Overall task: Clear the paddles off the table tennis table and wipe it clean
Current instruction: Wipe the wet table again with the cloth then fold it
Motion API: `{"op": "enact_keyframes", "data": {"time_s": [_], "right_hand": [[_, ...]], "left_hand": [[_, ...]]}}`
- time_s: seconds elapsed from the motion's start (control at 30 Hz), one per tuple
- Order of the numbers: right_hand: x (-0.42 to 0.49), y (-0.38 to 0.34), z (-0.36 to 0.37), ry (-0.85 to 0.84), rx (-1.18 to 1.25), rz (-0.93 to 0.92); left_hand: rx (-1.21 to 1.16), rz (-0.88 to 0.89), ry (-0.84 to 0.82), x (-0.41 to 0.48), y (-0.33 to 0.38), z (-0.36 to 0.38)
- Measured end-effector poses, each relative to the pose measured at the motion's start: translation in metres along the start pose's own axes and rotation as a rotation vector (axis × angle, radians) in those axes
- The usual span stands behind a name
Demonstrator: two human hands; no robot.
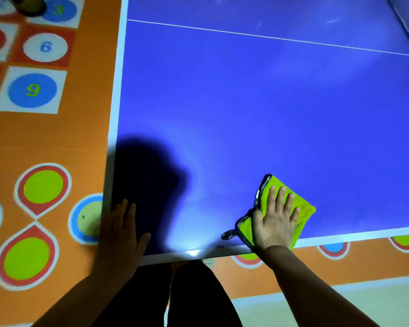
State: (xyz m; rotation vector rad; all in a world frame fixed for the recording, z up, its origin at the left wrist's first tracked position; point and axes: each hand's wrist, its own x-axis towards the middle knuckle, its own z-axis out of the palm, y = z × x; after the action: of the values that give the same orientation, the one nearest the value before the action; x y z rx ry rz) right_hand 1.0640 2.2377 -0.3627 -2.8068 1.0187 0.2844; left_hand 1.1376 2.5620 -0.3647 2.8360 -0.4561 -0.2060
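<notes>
Nearest, the left hand [121, 232] lies flat on the near left corner of the blue bench with white edge lines [246, 114] (a table tennis top), its fingers [124, 208] straight and released. To its right, the right hand [275, 223] presses a folded yellow-green microfibre cloth with grey trim [305, 210] against the bench by the near edge, fingers [281, 197] spread flat and grasping nothing. Farther off, a thin white line [269, 37] crosses the top. The orange patterned floor [57, 138] lies on the left.
</notes>
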Motion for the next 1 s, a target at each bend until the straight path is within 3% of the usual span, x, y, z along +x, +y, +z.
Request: {"op": "enact_keyframes", "data": {"time_s": [0.33, 0.43, 0.63, 0.9, 1.0], "right_hand": [[-0.070, -0.168, 0.036, 0.000, -0.098, -0.271], [-0.083, -0.210, 0.041, -0.009, -0.121, -0.413], [-0.072, -0.282, 0.040, -0.066, -0.134, -0.727], [-0.013, -0.300, 0.028, -0.089, -0.189, -0.983], [-0.003, -0.287, 0.029, -0.127, -0.221, -0.970]], "left_hand": [[-0.095, -0.079, 0.011, -0.009, -0.094, -0.033], [-0.121, -0.136, -0.058, -0.016, -0.115, -0.031], [-0.202, -0.175, -0.040, -0.023, -0.127, -0.031], [-0.278, -0.259, -0.039, 0.009, -0.099, -0.037], [-0.274, -0.260, -0.063, 0.023, -0.074, -0.049]]}}
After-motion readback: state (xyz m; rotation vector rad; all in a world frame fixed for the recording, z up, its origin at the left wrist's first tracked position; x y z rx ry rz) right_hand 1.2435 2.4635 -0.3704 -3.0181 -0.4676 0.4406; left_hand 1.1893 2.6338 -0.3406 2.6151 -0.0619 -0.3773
